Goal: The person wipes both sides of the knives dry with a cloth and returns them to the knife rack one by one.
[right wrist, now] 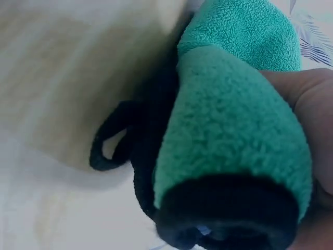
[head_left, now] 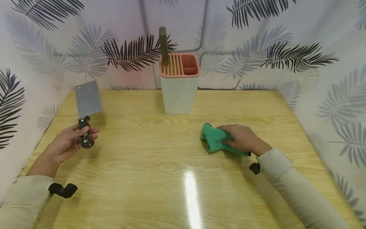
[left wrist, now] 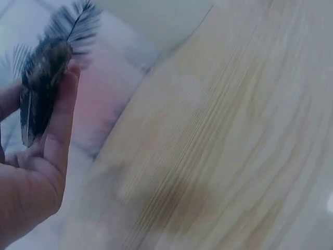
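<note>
My left hand (head_left: 67,141) holds a cleaver (head_left: 89,99) by its dark mottled handle at the left side of the table, the broad blade pointing away from me. In the left wrist view the thumb and fingers lie about the cleaver's handle (left wrist: 44,86); the blade is not clearly seen there. Over at the right, my right hand (head_left: 241,137) grips a bunched green cloth (head_left: 213,137) close to the tabletop. The right wrist view shows the cloth (right wrist: 231,114) folded, fuzzy, with a black edge and a small black loop.
A white knife holder (head_left: 179,95) with a pink slotted top stands at the back middle of the wooden table (head_left: 137,178). From its left slots rises a dark handle (head_left: 163,44). Leaf-patterned sheeting (head_left: 246,60) encloses the table at the back and sides.
</note>
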Available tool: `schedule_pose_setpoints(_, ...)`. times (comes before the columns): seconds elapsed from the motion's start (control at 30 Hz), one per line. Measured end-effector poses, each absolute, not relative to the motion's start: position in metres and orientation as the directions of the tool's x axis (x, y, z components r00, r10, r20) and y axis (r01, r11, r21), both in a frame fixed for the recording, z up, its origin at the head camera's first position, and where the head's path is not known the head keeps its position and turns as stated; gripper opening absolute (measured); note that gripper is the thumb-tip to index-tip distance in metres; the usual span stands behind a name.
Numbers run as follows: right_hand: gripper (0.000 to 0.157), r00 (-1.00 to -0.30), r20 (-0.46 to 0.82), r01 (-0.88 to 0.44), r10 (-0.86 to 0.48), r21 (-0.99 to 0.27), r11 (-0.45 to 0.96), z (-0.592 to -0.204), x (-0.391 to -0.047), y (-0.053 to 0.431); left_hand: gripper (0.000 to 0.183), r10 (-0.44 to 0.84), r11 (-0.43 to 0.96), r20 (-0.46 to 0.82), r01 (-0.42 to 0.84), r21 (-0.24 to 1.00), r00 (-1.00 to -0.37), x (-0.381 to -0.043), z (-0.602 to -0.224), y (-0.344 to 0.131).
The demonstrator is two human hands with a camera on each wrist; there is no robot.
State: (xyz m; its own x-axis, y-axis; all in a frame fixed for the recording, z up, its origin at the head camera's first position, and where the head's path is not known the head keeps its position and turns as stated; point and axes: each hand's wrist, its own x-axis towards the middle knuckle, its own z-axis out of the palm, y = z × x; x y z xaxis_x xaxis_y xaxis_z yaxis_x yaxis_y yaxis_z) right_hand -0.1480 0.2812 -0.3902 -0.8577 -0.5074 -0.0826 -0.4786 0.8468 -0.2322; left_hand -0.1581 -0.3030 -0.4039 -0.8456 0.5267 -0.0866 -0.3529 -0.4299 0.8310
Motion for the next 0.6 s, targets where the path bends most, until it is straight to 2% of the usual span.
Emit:
schedule_pose_setpoints(0.13,0.048,-0.862,-0.038,-0.482,-0.505,-0.245,0.841,-0.381,-0.15,0.277,0.032,0.474,-0.411,-0.099,-0.319,0.854,-0.875,-0.149,-0.398,-0.266)
schedule_pose_setpoints(0.27,0.048,-0.845,0.059,-0.525,-0.531,-0.28,0.804,-0.368,-0.154,0.267,0.028,0.419,-0.375,-0.071,-0.244,0.894,-0.905,-0.129,-0.394,-0.224)
schedule_pose_setpoints(0.5,0.045,-0.801,0.343,-0.594,-0.491,-0.35,0.724,-0.333,-0.152,0.237,0.029,0.401,-0.235,-0.03,-0.134,0.963,-0.915,-0.1,-0.382,-0.162)
schedule_pose_setpoints(0.6,0.044,-0.742,0.485,-0.641,-0.462,-0.314,0.7,-0.315,-0.145,0.216,0.035,0.39,-0.201,0.004,-0.081,0.976,-0.921,-0.091,-0.38,-0.14)
